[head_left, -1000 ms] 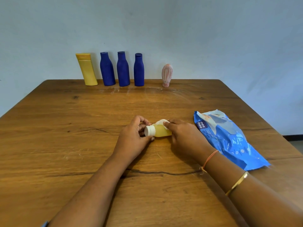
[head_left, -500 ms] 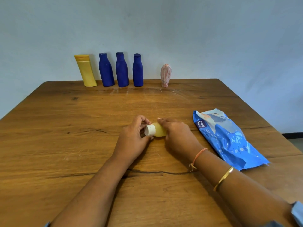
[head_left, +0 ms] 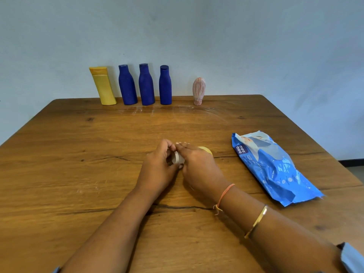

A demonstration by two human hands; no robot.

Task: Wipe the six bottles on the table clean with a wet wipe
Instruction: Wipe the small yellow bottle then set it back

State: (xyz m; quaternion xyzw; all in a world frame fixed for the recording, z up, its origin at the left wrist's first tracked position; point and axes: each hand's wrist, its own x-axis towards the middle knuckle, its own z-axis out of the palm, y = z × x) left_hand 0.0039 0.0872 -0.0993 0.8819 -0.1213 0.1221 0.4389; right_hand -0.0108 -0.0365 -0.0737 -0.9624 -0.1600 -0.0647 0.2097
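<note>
Well left of the blue wipes packet point(head_left: 275, 166) and farther back, five bottles stand in a row at the far edge of the table point(head_left: 78, 154). They are a tall yellow bottle point(head_left: 103, 86), three blue bottles point(head_left: 146, 87) and a pink ribbed bottle point(head_left: 199, 91), all standing apart from the hands.

Nearer me, just left of the packet, the small yellow bottle point(head_left: 206, 150) lies on its side between both hands. The left hand point(head_left: 159, 166) pinches its white cap point(head_left: 178, 158). The right hand point(head_left: 199, 166) is curled over the body. A second ago it sat at the end nearer the packet, with the wet wipe showing above the bottle. It has since slid towards the cap, so the yellow base now peeps out on the packet's side.

I cannot see the wipe now and take it to be under that palm. I judge this a wiping stroke along this bottle. Whether the other five have had their turn, I cannot tell.
</note>
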